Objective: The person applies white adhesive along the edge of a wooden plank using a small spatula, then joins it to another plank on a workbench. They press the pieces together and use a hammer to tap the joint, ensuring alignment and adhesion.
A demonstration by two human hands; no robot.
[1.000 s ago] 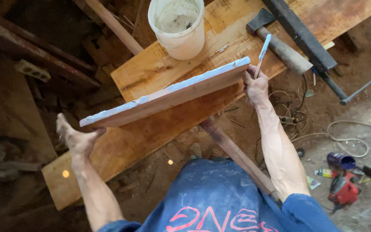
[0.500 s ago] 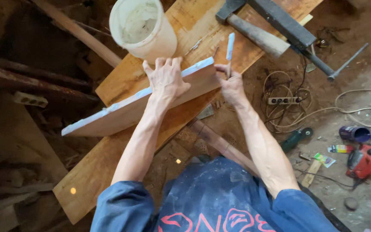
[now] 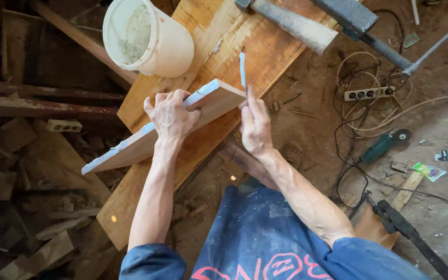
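The left hand [image 3: 171, 115] sits left of centre in the frame, fingers curled over the upper edge of a board [image 3: 130, 146] and closed on it; the board stands on its long edge, its pale painted rim running from the lower left up to its end near the middle of the frame; it rests on a wide plank [image 3: 203, 103] that runs from the lower left to the top centre. The right hand [image 3: 255, 126] is just right of the board's end, touching or almost touching it; its fingers are pinched shut around a pencil [image 3: 242, 69], thin and pale blue, which points up the frame over the plank. Whether the pencil's tip touches the wood I cannot tell.

At the upper left of the plank stands a white bucket [image 3: 149, 39], tilted in view, its inside smeared; near the top centre lies a hammer [image 3: 291, 22] with a pale handle, and beside it a dark bar clamp [image 3: 369, 31] crosses to the upper right. On the dirt floor [image 3: 312, 103] at right lie a power strip [image 3: 368, 94] among looped cords, a green grinder [image 3: 385, 146] below it, and a small bright packet [image 3: 429, 170] further right. Scrap wood [image 3: 32, 207] fills the left side; the person's blue clothing shows along the bottom.
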